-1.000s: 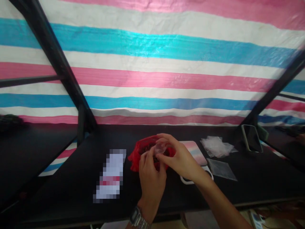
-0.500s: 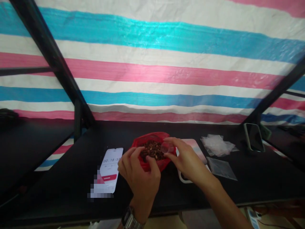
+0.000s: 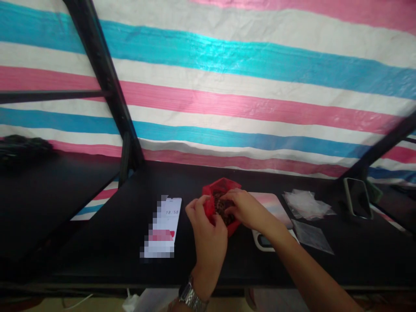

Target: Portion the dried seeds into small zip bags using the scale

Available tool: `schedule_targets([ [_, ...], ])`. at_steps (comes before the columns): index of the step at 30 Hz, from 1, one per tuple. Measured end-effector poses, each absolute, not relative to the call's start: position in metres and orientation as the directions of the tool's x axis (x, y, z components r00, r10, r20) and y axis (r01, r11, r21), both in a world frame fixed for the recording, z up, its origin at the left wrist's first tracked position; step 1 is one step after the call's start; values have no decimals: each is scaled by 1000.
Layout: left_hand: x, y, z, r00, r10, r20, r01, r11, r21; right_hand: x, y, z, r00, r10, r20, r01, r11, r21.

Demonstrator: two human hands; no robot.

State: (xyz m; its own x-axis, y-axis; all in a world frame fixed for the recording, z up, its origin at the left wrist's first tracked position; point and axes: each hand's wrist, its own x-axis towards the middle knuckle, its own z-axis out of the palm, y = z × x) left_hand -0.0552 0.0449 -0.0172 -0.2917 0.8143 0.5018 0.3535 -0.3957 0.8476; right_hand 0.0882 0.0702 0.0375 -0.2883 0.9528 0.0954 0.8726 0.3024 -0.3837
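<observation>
Currently, your left hand [image 3: 208, 232] is gripping the left side of the red bag [image 3: 222, 185], its curled fingers and thumb closing on the plastic. Your right hand [image 3: 247, 210] is reaching into the mouth from the right, its fingertips meeting the brown pieces [image 3: 219, 203]; the fingers are bending toward the thumb, but the tips are hiding, so I cannot tell how far apart they are or whether they are holding anything. The bag is resting on the black table [image 3: 182, 273], sitting between your hands, just left of the pale flat device [image 3: 268, 206]. Its mouth is facing upward, and what is showing is running longest front to back, away from you, though your hands are covering much of its outline.
</observation>
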Motion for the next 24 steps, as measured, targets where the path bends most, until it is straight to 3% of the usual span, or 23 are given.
schedule_targets([
  [5,-64,53,-18,-327,830,451,262,-379,887,81,71,40,-268,962,58,817,259,-515],
  [8,-70,55,-19,-341,829,443,237,-380,894,82,69,40,-171,984,43,718,155,-678],
  [12,-75,50,-15,-330,758,562,433,-408,804,86,64,42,-97,994,44,562,92,-822],
  [18,-67,36,-6,-79,742,666,696,-437,570,87,54,48,-91,990,112,444,141,-885],
  [24,-60,31,-4,-29,745,666,727,-441,526,100,43,59,-18,985,171,442,161,-882],
])
